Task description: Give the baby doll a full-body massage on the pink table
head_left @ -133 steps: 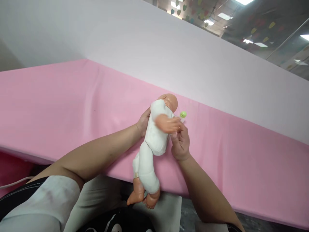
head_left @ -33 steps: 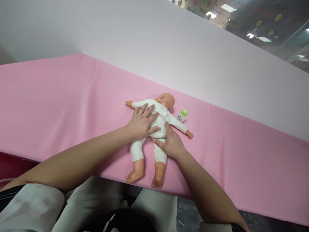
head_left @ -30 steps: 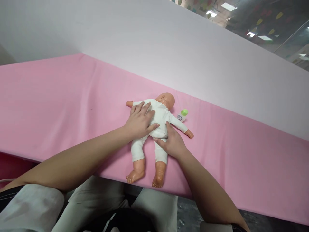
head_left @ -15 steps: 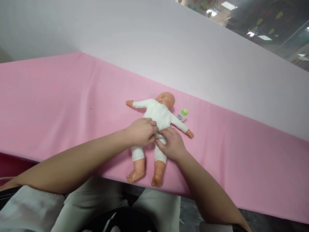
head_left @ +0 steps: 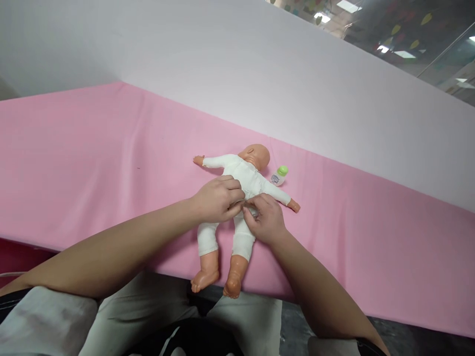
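A baby doll (head_left: pixel 243 170) with a white cloth body and tan plastic head, hands and feet lies stretched out, its head away from me and its face not visible. My left hand (head_left: pixel 220 199) is closed at the doll's lower trunk, fingertips pinched on the white cloth. From the other side my right hand (head_left: pixel 265 217) pinches the same spot, thumb and fingers bent together. The fingertips of both hands nearly meet, and they partly hide the cloth between them. Beside the doll's head and arm is a small clear bottle (head_left: pixel 277 178) with a green cap.
A pink sheet (head_left: pixel 85 163) covers the long table under the doll. Behind it rises a white wall (head_left: pixel 208 59), with a glass window (head_left: pixel 389 39) at the upper right. The doll's feet reach the table's front edge, close to my legs (head_left: pixel 144 306).
The doll's legs and feet have shifted toward me and slightly left, past the table edge. Both hands stay at its lower trunk, their fingertips drawn a little closer together.
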Demonstrator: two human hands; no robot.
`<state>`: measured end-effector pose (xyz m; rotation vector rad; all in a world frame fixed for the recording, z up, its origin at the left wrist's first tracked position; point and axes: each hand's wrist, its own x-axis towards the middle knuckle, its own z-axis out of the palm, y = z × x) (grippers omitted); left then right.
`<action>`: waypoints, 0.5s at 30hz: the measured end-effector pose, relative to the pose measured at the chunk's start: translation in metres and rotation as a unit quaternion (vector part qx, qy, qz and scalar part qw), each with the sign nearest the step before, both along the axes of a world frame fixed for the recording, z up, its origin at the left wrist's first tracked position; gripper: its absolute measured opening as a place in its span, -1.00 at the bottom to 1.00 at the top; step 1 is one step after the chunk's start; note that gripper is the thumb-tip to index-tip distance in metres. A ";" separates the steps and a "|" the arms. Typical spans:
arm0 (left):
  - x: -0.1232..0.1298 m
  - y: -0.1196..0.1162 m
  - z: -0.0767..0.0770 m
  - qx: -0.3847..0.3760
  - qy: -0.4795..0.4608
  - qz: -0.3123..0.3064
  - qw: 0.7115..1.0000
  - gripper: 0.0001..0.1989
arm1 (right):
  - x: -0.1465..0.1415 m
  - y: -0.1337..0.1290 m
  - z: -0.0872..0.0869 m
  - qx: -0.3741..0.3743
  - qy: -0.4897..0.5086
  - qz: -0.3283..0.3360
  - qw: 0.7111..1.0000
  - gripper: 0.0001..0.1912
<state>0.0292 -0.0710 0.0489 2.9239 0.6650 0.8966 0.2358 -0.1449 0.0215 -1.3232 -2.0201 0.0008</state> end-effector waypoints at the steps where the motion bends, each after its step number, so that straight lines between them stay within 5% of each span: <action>1: 0.001 0.001 -0.002 0.002 0.009 0.006 1.000 -0.76 | -0.001 0.001 0.000 -0.008 -0.005 -0.004 1.000 -0.92; 8: 0.005 0.006 -0.010 -0.035 0.121 0.040 0.991 -0.83 | 0.001 0.008 0.001 -0.090 -0.033 0.027 0.995 -0.91; 15: 0.002 0.006 -0.012 0.063 -0.026 0.021 0.997 -0.80 | 0.008 0.007 0.001 -0.022 0.024 0.031 0.999 -0.89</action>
